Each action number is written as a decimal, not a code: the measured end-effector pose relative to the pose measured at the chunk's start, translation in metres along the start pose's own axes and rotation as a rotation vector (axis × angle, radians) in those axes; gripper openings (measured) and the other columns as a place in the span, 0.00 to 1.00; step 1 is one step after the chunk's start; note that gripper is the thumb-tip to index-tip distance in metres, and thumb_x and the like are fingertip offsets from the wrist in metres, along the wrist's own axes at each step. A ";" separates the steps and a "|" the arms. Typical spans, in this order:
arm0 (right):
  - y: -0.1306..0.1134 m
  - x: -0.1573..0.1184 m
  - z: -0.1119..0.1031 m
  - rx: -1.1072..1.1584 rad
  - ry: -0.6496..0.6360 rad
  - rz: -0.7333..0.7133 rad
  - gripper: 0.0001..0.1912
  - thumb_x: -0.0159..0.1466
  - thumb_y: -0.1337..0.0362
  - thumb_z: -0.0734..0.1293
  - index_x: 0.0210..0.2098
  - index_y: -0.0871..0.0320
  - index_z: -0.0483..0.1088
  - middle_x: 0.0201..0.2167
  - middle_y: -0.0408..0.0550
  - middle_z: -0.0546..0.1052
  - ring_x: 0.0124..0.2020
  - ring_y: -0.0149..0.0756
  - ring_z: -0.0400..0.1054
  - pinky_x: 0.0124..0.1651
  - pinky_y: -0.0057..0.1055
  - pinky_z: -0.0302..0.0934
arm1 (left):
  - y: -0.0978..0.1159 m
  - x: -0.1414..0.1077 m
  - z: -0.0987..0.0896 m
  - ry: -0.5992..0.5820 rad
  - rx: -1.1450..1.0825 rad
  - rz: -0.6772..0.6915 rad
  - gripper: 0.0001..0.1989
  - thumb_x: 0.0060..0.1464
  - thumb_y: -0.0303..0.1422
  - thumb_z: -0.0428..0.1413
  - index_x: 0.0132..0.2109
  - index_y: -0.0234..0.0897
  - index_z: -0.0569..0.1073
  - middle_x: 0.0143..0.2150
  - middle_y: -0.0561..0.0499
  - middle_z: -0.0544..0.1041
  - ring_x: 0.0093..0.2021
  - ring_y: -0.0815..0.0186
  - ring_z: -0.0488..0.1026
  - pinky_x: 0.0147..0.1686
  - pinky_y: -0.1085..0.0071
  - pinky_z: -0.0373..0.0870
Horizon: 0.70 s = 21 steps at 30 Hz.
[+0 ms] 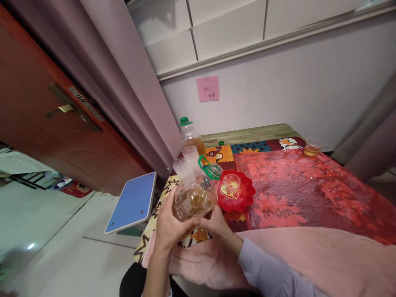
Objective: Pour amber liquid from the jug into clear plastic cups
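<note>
A clear plastic bottle (pixel 195 198) holding pale brown liquid is tilted to the right, its uncapped mouth with a green ring and handle (pixel 213 170) over the left edge of a red scalloped plate (pixel 247 197). My left hand (pixel 168 222) wraps the bottle's left side and base. Around its lower right side curls my right hand (pixel 216 222). On the plate stands a clear cup (pixel 232 184); whether liquid lies in it is hard to tell. Stacked clear cups (pixel 182 168) stand just behind the bottle.
A second bottle with a green cap (pixel 193 138) stands at the back left. A loose green cap (pixel 221 143) lies near the back. Far right is a cup with yellowish liquid (pixel 312 147). Red plastic covers the table (pixel 287 198); a blue stool (pixel 133 202) is at left.
</note>
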State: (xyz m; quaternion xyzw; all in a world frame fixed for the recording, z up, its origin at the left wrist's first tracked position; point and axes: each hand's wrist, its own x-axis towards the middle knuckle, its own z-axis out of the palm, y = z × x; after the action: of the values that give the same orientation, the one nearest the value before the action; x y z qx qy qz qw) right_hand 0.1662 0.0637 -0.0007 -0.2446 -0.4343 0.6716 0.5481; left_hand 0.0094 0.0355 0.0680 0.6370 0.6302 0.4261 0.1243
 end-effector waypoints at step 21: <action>0.005 -0.020 0.018 0.281 0.024 0.131 0.47 0.45 0.36 0.83 0.57 0.52 0.73 0.54 0.56 0.82 0.59 0.56 0.76 0.66 0.54 0.67 | 0.016 -0.004 -0.017 -0.088 0.401 -0.038 0.55 0.36 0.57 0.73 0.70 0.44 0.69 0.63 0.38 0.80 0.62 0.38 0.77 0.61 0.44 0.73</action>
State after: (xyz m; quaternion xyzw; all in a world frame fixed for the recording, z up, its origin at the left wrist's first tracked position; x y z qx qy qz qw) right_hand 0.1546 0.0392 0.0017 -0.2013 -0.3126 0.7573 0.5369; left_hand 0.0091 0.0226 0.0877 0.6549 0.7084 0.2615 0.0302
